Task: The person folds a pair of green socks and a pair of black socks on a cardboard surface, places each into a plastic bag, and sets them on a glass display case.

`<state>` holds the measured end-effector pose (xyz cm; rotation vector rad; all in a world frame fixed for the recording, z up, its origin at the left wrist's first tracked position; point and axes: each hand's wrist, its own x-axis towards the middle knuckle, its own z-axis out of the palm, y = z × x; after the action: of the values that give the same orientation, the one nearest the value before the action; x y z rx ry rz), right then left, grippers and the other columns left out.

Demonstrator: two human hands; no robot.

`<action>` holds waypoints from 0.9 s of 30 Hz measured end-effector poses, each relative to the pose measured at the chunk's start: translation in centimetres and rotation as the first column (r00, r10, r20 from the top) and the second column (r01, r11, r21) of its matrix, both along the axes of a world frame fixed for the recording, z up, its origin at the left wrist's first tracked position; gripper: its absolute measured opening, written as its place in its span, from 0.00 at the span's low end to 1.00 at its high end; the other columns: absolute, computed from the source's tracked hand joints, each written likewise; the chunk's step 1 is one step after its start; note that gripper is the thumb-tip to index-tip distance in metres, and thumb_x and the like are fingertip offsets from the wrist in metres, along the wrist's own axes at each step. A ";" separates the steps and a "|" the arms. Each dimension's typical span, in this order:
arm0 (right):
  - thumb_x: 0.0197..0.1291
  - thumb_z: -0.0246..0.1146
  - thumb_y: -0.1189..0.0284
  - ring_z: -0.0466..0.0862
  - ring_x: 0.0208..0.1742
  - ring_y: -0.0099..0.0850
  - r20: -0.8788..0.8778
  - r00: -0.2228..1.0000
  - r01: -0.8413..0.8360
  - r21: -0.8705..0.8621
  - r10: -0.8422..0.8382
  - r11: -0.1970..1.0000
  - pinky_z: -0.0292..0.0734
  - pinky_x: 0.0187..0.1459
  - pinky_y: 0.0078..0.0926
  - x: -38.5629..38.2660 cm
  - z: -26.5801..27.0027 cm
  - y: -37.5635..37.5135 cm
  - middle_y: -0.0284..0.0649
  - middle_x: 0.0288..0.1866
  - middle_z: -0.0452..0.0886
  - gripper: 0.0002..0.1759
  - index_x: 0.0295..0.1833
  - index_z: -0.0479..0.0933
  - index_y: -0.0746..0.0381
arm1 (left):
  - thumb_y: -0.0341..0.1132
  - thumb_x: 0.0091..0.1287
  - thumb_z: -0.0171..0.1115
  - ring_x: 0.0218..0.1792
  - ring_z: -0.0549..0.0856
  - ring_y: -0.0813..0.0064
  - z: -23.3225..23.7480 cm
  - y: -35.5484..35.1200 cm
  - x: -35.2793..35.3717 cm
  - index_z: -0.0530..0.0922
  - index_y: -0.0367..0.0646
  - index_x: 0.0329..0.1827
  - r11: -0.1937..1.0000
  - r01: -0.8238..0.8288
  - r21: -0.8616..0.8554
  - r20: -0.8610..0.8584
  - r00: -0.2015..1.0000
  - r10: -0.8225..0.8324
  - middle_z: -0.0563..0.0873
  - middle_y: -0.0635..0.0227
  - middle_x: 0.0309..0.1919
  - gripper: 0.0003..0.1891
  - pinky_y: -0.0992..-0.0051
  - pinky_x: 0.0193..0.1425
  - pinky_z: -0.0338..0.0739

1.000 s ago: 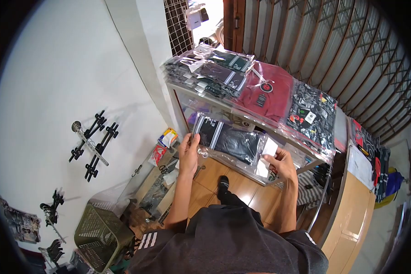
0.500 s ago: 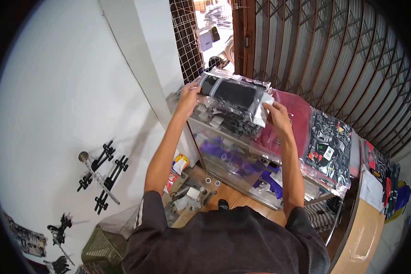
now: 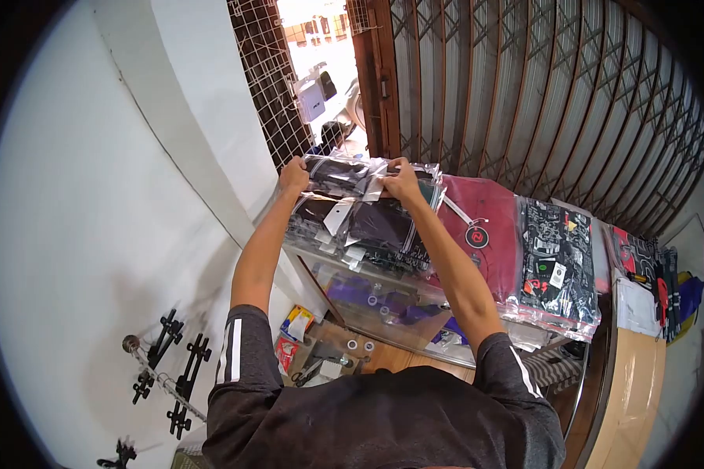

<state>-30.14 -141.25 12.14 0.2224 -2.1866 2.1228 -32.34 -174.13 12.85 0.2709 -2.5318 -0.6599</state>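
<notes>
A folded dark garment in a clear plastic bag [image 3: 338,173] is stretched between my hands at the far left end of the glass display case. My left hand [image 3: 294,175] is closed on the bag's left end. At its right end, my right hand [image 3: 400,182] grips the plastic, its fingertips partly hidden. Right under and in front of the bag lie other bagged dark clothes [image 3: 379,223], with a white tag [image 3: 336,218] among them. To the right of my right hand lies a bagged maroon garment [image 3: 481,270] with a round black tag [image 3: 477,236].
The glass display case [image 3: 383,301] holds purple items. A bagged black printed garment [image 3: 559,250] lies on its right part. A folding metal gate [image 3: 508,94] and a wire grid [image 3: 262,74] stand behind; black wall brackets [image 3: 188,383] are on the left.
The bagged garment has moved away from me and lower, to the back of the stack. My right hand has moved left, closer to my left hand. The camera view has shifted right.
</notes>
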 end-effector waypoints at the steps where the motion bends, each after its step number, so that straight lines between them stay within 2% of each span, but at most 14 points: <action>1: 0.55 0.73 0.80 0.93 0.38 0.33 -0.039 0.999 -0.008 0.007 0.008 1.000 0.93 0.35 0.37 -0.3 -0.3 -0.4 0.46 0.42 0.90 0.26 0.59 0.74 0.65 | 0.31 0.68 0.63 0.57 0.91 0.45 0.0 -0.1 -0.2 0.86 0.46 0.45 0.999 -0.018 -0.039 0.021 1.000 0.018 0.94 0.49 0.45 0.07 0.52 0.63 0.83; 2: 0.53 0.72 0.79 0.94 0.38 0.34 -0.086 0.996 0.026 0.105 -0.017 0.994 0.91 0.36 0.37 -0.6 -0.7 -0.7 0.47 0.38 0.90 0.26 0.60 0.76 0.63 | 0.36 0.71 0.64 0.61 0.90 0.43 -0.1 -0.3 -0.3 0.86 0.45 0.56 0.995 0.000 -0.099 0.151 0.988 0.015 0.93 0.45 0.52 0.14 0.52 0.67 0.84; 5: 0.54 0.72 0.76 0.95 0.37 0.38 -0.032 0.999 -0.006 0.239 0.014 0.971 0.89 0.36 0.35 1.5 1.8 -0.8 0.47 0.35 0.91 0.22 0.57 0.81 0.64 | 0.44 0.76 0.61 0.74 0.82 0.39 1.9 2.6 0.9 0.79 0.44 0.74 0.980 -0.109 -0.164 0.411 0.896 0.168 0.84 0.37 0.69 0.26 0.50 0.78 0.76; 6: 0.54 0.72 0.75 0.96 0.41 0.44 -0.016 1.000 -0.008 0.303 0.014 0.953 0.90 0.42 0.39 1.2 1.7 -1.1 0.47 0.36 0.93 0.20 0.55 0.86 0.63 | 0.58 0.79 0.56 0.84 0.65 0.31 0.6 2.3 -0.8 0.66 0.43 0.86 0.988 -0.137 -0.074 0.468 0.870 0.156 0.65 0.30 0.83 0.39 0.40 0.86 0.61; 8: 0.56 0.73 0.73 0.95 0.39 0.40 -0.109 0.994 0.033 0.422 0.015 0.906 0.90 0.41 0.38 0.1 0.5 -1.3 0.47 0.41 0.94 0.21 0.56 0.86 0.63 | 0.69 0.79 0.51 0.88 0.52 0.29 4.3 7.0 3.5 0.63 0.43 0.89 0.992 -0.091 -0.083 0.483 0.867 0.120 0.54 0.30 0.88 0.46 0.32 0.88 0.48; 9: 0.56 0.74 0.71 0.95 0.38 0.38 -0.154 0.988 0.055 0.477 0.021 0.877 0.91 0.41 0.38 -0.1 0.0 -1.3 0.47 0.44 0.94 0.21 0.56 0.87 0.63 | 0.78 0.75 0.48 0.88 0.51 0.27 4.3 7.9 4.2 0.60 0.49 0.91 0.981 0.046 -0.189 0.439 0.897 0.042 0.52 0.30 0.88 0.52 0.27 0.87 0.44; 10: 0.58 0.74 0.66 0.95 0.43 0.44 -0.227 0.973 0.099 0.535 0.030 0.839 0.88 0.51 0.43 0.4 0.2 -1.1 0.48 0.43 0.94 0.26 0.63 0.86 0.61 | 0.80 0.73 0.49 0.89 0.51 0.30 5.0 9.4 5.1 0.59 0.53 0.92 0.956 0.143 -0.256 0.439 0.898 -0.016 0.52 0.37 0.90 0.53 0.33 0.89 0.47; 11: 0.58 0.74 0.67 0.95 0.46 0.46 -0.240 0.970 0.173 0.571 -0.038 0.803 0.88 0.51 0.43 1.9 1.4 -1.3 0.50 0.45 0.94 0.26 0.64 0.85 0.59 | 0.83 0.71 0.48 0.89 0.48 0.29 4.6 10.2 5.7 0.60 0.59 0.92 0.934 0.240 -0.266 0.419 0.901 -0.112 0.50 0.39 0.91 0.54 0.31 0.89 0.43; 13: 0.59 0.75 0.68 0.94 0.52 0.49 -0.276 0.945 0.317 0.634 -0.177 0.705 0.88 0.53 0.43 5.1 4.3 -1.3 0.52 0.48 0.93 0.28 0.67 0.85 0.55 | 0.88 0.67 0.45 0.89 0.44 0.28 3.9 10.9 6.0 0.60 0.66 0.92 0.938 0.293 -0.183 0.525 0.836 -0.159 0.47 0.41 0.92 0.55 0.29 0.89 0.39; 14: 0.63 0.74 0.61 0.87 0.67 0.50 -0.402 0.904 0.392 0.651 -0.142 0.650 0.82 0.64 0.56 4.1 2.8 -0.8 0.53 0.66 0.88 0.30 0.71 0.83 0.50 | 0.89 0.66 0.44 0.89 0.43 0.27 3.7 10.7 6.1 0.59 0.67 0.92 0.944 0.282 -0.170 0.536 0.830 -0.152 0.47 0.41 0.92 0.56 0.29 0.89 0.38; 17: 0.68 0.70 0.50 0.74 0.81 0.52 -0.420 0.903 0.407 0.769 -0.091 0.492 0.64 0.75 0.76 5.4 1.2 0.4 0.51 0.80 0.77 0.30 0.73 0.83 0.45 | 0.92 0.63 0.41 0.89 0.40 0.25 2.7 10.9 5.7 0.58 0.69 0.93 0.951 0.270 -0.148 0.563 0.814 -0.143 0.45 0.40 0.92 0.59 0.27 0.88 0.37; 18: 0.73 0.64 0.43 0.62 0.88 0.55 -0.281 0.959 0.263 0.842 -0.034 0.471 0.44 0.78 0.89 5.5 0.9 0.8 0.49 0.88 0.66 0.33 0.79 0.79 0.41 | 0.92 0.63 0.41 0.89 0.39 0.24 2.7 10.9 5.5 0.57 0.69 0.93 0.951 0.268 -0.151 0.568 0.811 -0.138 0.45 0.40 0.92 0.59 0.27 0.88 0.37; 21: 0.77 0.59 0.42 0.57 0.91 0.56 -0.207 0.977 0.203 0.868 -0.041 0.453 0.42 0.81 0.86 5.8 0.2 1.2 0.49 0.91 0.62 0.33 0.82 0.75 0.38 | 0.92 0.63 0.42 0.89 0.37 0.25 2.3 10.8 5.3 0.57 0.71 0.93 0.955 0.270 -0.120 0.560 0.813 -0.159 0.43 0.41 0.92 0.58 0.28 0.88 0.35; 27: 0.78 0.58 0.43 0.53 0.93 0.56 -0.116 0.993 0.111 0.904 -0.014 0.412 0.43 0.81 0.86 5.9 0.9 1.7 0.49 0.92 0.58 0.35 0.87 0.67 0.35 | 0.90 0.65 0.45 0.89 0.35 0.27 1.6 10.2 5.7 0.58 0.71 0.93 0.968 0.240 -0.065 0.513 0.840 -0.174 0.41 0.45 0.93 0.56 0.29 0.89 0.32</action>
<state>-24.20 -139.54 13.02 0.2703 -2.9634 0.5797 -26.63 -163.95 14.44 0.1332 -3.1320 -0.5557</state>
